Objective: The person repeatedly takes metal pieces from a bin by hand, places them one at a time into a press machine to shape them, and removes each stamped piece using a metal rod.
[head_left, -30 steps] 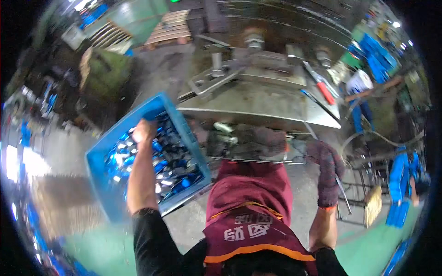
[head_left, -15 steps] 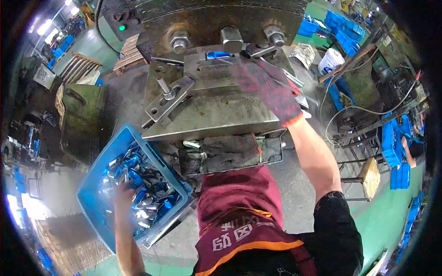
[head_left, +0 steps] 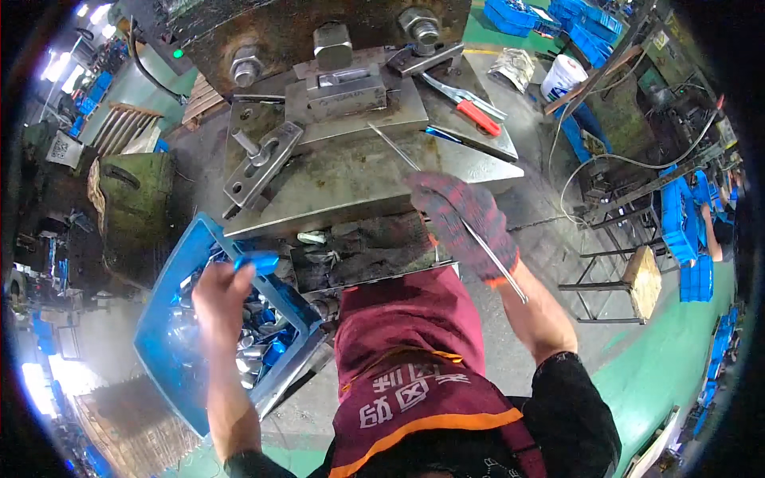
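Observation:
My bare left hand [head_left: 217, 296] is closed on a shiny blue metal piece [head_left: 260, 262], held above the blue crate [head_left: 171, 382]. Loose blue and silver metal pieces [head_left: 275, 350] fill that crate. In its dark knitted glove, my right hand [head_left: 466, 223] grips a thin metal rod [head_left: 392, 146] whose far tip points at the press die. The steel die block [head_left: 345, 95] sits on the press bed under a large bolt, with a slot along its top. Between my two hands lies the near part of the bed plate [head_left: 335, 179].
Red-handled pliers [head_left: 478, 117] lie on the bed's right side, near a blue strip [head_left: 443, 135]. A clamp bar [head_left: 263, 169] is bolted at the left. Below the bed's front edge hangs a tray [head_left: 358, 251] with dark cloth. A stool [head_left: 640, 285] stands right.
My left hand has come up from the crate's pieces with a blue one. The right hand has drawn back from the die with the rod. The blue piece at the die no longer shows there.

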Motion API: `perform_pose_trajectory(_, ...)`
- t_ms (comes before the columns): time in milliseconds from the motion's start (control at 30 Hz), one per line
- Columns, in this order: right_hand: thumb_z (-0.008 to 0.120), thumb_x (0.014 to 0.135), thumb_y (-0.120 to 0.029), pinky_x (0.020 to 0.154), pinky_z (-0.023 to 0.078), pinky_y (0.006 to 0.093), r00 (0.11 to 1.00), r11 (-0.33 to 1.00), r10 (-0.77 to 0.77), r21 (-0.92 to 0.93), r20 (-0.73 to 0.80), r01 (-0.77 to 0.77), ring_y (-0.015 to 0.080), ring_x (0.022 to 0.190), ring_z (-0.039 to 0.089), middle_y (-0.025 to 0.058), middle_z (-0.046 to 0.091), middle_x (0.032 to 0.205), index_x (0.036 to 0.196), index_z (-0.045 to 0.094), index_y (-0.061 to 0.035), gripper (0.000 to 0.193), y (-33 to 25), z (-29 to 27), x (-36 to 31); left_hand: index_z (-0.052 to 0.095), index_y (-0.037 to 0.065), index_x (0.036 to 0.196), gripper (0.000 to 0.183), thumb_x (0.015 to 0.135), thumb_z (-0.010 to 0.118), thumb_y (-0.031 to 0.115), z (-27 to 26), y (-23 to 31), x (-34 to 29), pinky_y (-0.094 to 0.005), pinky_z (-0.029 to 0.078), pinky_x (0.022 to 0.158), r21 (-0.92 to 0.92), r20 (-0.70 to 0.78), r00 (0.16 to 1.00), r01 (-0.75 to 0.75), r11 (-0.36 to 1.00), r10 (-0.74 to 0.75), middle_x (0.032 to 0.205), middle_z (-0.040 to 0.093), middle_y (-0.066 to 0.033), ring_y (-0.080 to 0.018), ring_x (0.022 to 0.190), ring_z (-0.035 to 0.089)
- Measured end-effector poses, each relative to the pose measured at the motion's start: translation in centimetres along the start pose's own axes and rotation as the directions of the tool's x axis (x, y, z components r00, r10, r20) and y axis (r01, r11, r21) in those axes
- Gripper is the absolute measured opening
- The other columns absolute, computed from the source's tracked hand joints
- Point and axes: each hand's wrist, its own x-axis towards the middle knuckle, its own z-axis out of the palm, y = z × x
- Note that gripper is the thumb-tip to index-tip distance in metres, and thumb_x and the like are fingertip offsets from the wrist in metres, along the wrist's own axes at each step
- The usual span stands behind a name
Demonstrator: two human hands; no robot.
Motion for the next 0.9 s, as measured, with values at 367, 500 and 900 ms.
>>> perform_pose_trajectory(367,0.051,0.091,-0.011,0.084,0.049,0.0368,0.891,0.882,0.453,0.134,0.022,-0.451,0.0312,0.098,0.062,0.0165,0.064,0.111,0.114,0.06,-0.002,0.026,-5.7,-4.3,-4.4,0.051,-0.01,0.118,0.039,0.088,0.064,0.011,13.6,12.7,14.5,-0.032,0.057,0.064,-0.792,0.232,0.966,0.119,0.599,0.114,0.093,0.067,-0.0177,-0.0202,0.074,0.066)
perform_pose_trajectory(500,0.053,0.09,-0.011,0.084,0.049,0.0392,0.819,0.799,0.574,0.218,0.006,-0.561,0.0331,0.099,0.062,0.0173,0.063,0.111,0.116,0.06,-0.0034,0.028,-5.6,-3.9,-5.7,0.049,-0.009,0.12,0.038,0.089,0.061,0.01,14.4,12.9,14.6,-0.0332,0.057,0.071,-0.831,0.19,0.981,0.141,0.538,0.036,0.1,0.065,-0.0196,-0.0227,0.082,0.066)
perform_pose_trajectory(900,0.05,0.093,-0.02,0.086,0.049,0.0348,0.637,0.525,0.755,0.44,0.154,-0.728,0.0216,0.096,0.062,0.0127,0.065,0.108,0.113,0.059,0.0002,0.03,-5.8,-1.9,-4.9,0.064,-0.002,0.107,0.022,0.09,0.06,0.012,3.6,-5.7,0.2,-0.0253,0.05,0.071,-0.26,-0.159,0.987,-0.029,0.965,-0.013,0.087,0.069,-0.0083,-0.0117,0.076,0.063)
